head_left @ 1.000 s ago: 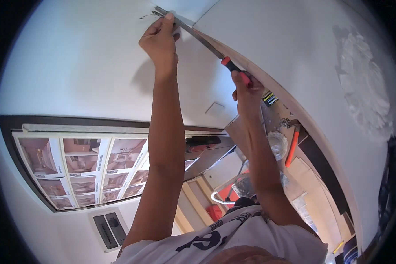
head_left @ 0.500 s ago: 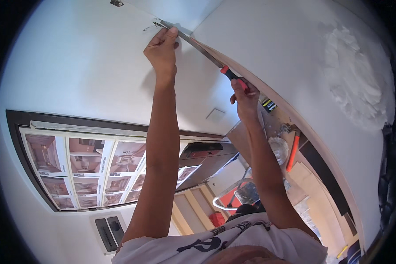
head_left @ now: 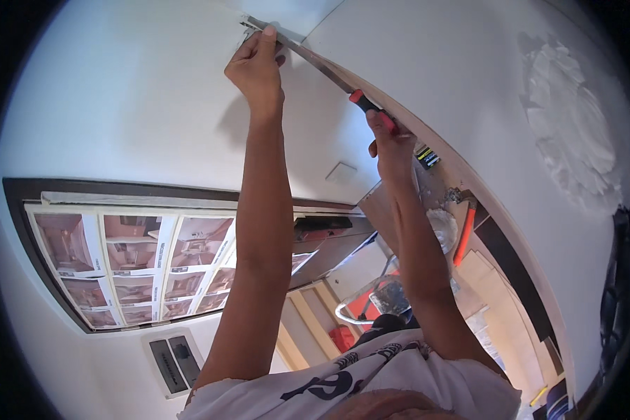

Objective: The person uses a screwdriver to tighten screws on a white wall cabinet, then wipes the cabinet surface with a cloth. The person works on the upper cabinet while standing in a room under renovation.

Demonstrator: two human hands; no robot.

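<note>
A long, narrow metal file with a red and black handle slants across the top of the view, its tip against a dark, ragged cut-out in the white surface. My right hand is closed around the handle. Near the far end of the blade, my left hand pinches the metal between thumb and fingers, close beside the cut-out. Its curled fingers are partly hidden behind the thumb and palm.
Along the right runs a curved board edge, with a rough white patch beyond it. An orange-handled tool lies below my right hand. Lower down are a metal-framed ladder, a framed picture panel and a dark wall plate.
Both hands and the file sit slightly higher in the view. The file's tip remains at the cut-out, and both grips are unchanged.
</note>
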